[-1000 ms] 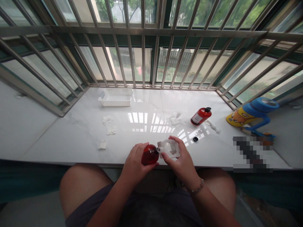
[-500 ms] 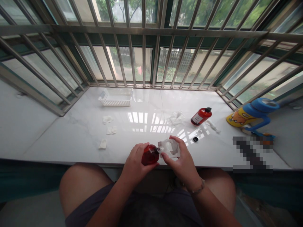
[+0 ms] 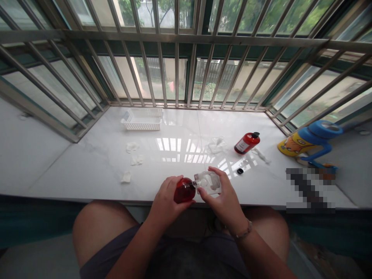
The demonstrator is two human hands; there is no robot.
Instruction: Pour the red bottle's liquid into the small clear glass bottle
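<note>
At the lower centre of the frame the left hand holds a red bottle tipped on its side, the fingers curled around its body and closed on it; the bottle's neck points right and meets the spout of a clear pouch, which the right hand grips with thumb below and fingers wrapped over its top edge, pinching it; both things sit just above the near edge of the white marble bench, over the person's lap; a thin bracelet circles the right wrist; whether liquid passes between bottle and pouch cannot be told; right of centre a second red bottle with a black cap and a white label lies on its side, and a small black cap rests on the bench below it, apart from it; a crumpled clear wrapper lies to the left of that bottle, and another scrap just to its right; at the upper left of the bench stands a white slotted basket close to the window bars; three small white crumpled pieces lie scattered below the basket, well apart from the hands; at the right edge a yellow and blue jug lies tilted on its side, and below it a patch of the frame is blurred out.
</note>
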